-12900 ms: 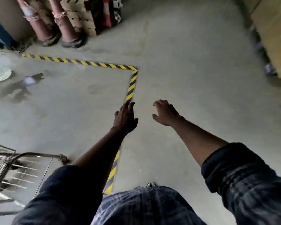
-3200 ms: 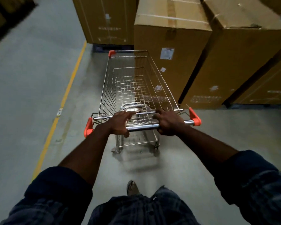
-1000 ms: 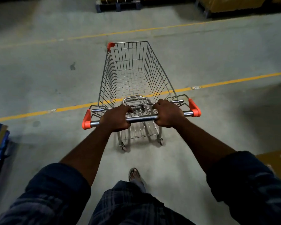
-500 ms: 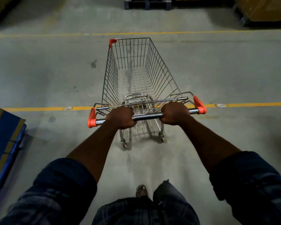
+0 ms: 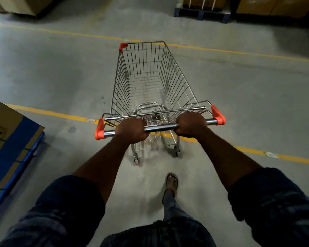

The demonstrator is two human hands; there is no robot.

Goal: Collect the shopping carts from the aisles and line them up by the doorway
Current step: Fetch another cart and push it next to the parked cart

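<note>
An empty wire shopping cart (image 5: 150,82) with orange corner caps stands straight ahead of me on the concrete floor. Its chrome handle bar (image 5: 161,127) has orange ends. My left hand (image 5: 131,130) grips the bar left of centre. My right hand (image 5: 191,124) grips it right of centre. The cart's rear wheels straddle a yellow floor line (image 5: 48,112). My right foot (image 5: 171,182) in a sandal is stepping forward behind the cart.
A cardboard stack on a blue pallet (image 5: 9,147) sits close at the left. A second yellow line (image 5: 212,49) crosses the floor ahead. A blue pallet (image 5: 202,14) and cardboard boxes (image 5: 275,5) stand at the far right, and more boxes (image 5: 16,4) at the far left.
The cart has rolled forward over the near yellow line and swung slightly. The blue pallet stack at the left has come closer. Both hands have kept their grip on the bar.
</note>
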